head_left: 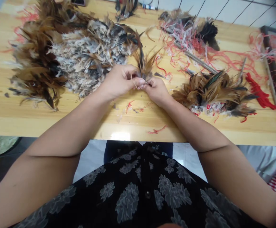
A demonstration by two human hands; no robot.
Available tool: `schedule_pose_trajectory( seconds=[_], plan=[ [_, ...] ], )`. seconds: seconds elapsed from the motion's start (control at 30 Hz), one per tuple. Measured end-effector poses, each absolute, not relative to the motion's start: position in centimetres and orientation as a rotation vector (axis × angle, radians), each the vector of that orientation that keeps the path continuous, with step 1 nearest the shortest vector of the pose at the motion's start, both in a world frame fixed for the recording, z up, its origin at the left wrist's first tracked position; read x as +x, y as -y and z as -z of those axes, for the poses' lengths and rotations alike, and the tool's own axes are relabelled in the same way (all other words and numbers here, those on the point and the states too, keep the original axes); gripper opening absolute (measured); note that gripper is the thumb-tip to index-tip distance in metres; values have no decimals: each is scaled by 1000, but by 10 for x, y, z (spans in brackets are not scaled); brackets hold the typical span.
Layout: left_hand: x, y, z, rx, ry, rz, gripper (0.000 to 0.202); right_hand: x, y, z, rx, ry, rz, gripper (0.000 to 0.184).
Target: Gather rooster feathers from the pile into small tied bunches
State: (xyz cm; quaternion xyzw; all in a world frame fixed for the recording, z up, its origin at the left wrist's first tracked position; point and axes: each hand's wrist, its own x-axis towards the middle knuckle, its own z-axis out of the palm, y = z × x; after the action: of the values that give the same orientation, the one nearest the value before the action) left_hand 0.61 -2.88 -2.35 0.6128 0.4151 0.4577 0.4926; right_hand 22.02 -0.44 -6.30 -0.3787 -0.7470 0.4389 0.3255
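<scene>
My left hand (pixel 125 79) and my right hand (pixel 158 90) meet over the middle of the table, fingertips pinched together. Between them stands a small bunch of brown and dark feathers (pixel 146 65), its quill ends down in my fingers and its tips pointing away from me. Both hands grip it near the base, where the fingers hide the details. Just beyond my left hand spreads a large heap of feathers (pixel 81 57), pale and fluffy in the middle with brown and black around it. To the right of my right hand lies a pile of brown feather bunches (pixel 211 90) with red and white ends.
Pink and white string tangles (pixel 192 41) lie at the back right beside a thin stick (pixel 196 58). Red strands (pixel 261 91) rest near a dark-framed tray (pixel 274 76) at the right edge. Red thread scraps (pixel 157 130) dot the wooden table (pixel 64 125) in front.
</scene>
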Motion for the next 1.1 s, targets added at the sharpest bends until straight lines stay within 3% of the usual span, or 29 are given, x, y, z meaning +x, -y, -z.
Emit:
schedule_pose_trajectory(
  seconds=[0.23, 0.33, 0.5, 0.6, 0.7, 0.93, 1.1],
  plan=[
    [8, 28, 20, 1647, -1072, -1142, 57, 214, 11, 56, -1267, 2034, -876, 11],
    [14, 32, 20, 1513, -1107, -1175, 59, 213, 9, 60, -1246, 1980, -929, 23],
    [15, 31, 18, 1120, -1023, -1155, 43, 219, 7, 64, -1047, 1866, -1086, 47],
    [11, 24, 11, 958, -936, -1198, 47, 221, 9, 60, -1015, 1817, -1129, 56],
    [7, 20, 6, 875, -907, -1136, 51, 220, 10, 58, -1013, 1769, -1151, 60],
    [4, 19, 15, 813, -895, -976, 39, 219, 6, 65, -987, 1680, -1208, 62],
    [3, 18, 15, 840, -903, -1047, 43, 219, 7, 57, -971, 1707, -1256, 60]
  ],
)
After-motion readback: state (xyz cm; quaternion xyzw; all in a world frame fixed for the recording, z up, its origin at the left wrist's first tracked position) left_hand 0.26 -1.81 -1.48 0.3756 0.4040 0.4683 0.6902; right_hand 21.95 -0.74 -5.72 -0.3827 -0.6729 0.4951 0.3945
